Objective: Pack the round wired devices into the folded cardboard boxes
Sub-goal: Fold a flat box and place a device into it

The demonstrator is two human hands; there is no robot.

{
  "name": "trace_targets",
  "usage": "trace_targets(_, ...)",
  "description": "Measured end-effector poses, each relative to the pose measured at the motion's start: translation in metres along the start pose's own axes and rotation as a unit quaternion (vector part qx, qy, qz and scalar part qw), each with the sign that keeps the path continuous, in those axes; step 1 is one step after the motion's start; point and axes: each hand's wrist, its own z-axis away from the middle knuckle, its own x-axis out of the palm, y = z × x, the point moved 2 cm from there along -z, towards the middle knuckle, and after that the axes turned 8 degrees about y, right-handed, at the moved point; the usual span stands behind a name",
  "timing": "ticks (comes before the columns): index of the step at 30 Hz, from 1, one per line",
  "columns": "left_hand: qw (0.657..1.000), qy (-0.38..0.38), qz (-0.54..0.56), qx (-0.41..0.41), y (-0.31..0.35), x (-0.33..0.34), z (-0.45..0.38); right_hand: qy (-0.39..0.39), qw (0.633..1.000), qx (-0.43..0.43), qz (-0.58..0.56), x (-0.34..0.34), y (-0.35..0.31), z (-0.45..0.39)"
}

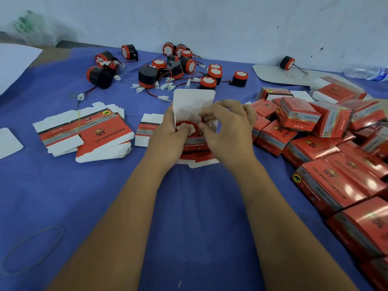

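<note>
Many round black-and-red devices lie scattered at the far side of the blue cloth, their red and black wires and white plugs tangled between them; one more sits apart on a grey card near a plastic bottle. A stack of flat unfolded cartons lies to the left, a heap of closed red boxes crowds the right side, and a rubber band lies near the front left. Between these, an open red box stands with its white lid flap raised. One device sits inside it, red face up. The left hand grips the box's left side with the thumb resting on the device. The right hand curls over the box's right edge, fingertips pinching something small there; what it is I cannot tell.
</note>
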Motion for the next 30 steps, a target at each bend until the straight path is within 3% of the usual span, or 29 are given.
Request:
trace_targets(5, 1.0, -0.001, 0.005, -0.004, -0.001, 0.001, -0.001, -0.036, 0.999, -0.006, 0.016, -0.004, 0.004, 0.001)
trace_targets(17, 1.0, 0.003, 0.012, -0.003, -0.001, 0.001, -0.001, -0.034, 0.999, -0.007, -0.039, -0.008, 0.002, -0.002)
trace_targets(22, 1.0, 0.011, 0.004, 0.022, 0.003, 0.0, 0.003, -0.089, 0.987, 0.046, -0.126, 0.004, -0.009, 0.008)
trace_targets(24, 1.0, 0.0, 0.017, 0.007, 0.006, -0.001, 0.004, -0.101, 0.97, 0.124, -0.184, 0.004, -0.003, 0.009)
trace_targets(26, 0.992, -0.016, 0.112, -0.049, 0.01, -0.002, 0.005, -0.106, 0.938, 0.208, -0.256, 0.003, 0.004, 0.008)
trace_targets(28, 0.981, -0.005, 0.179, -0.07, 0.012, -0.005, 0.004, -0.1, 0.932, 0.238, -0.254, 0.005, 0.008, 0.006)
trace_targets(30, 0.991, 0.017, 0.129, -0.032, 0.014, -0.012, 0.001, -0.076, 0.947, 0.239, -0.202, 0.009, 0.006, 0.005)
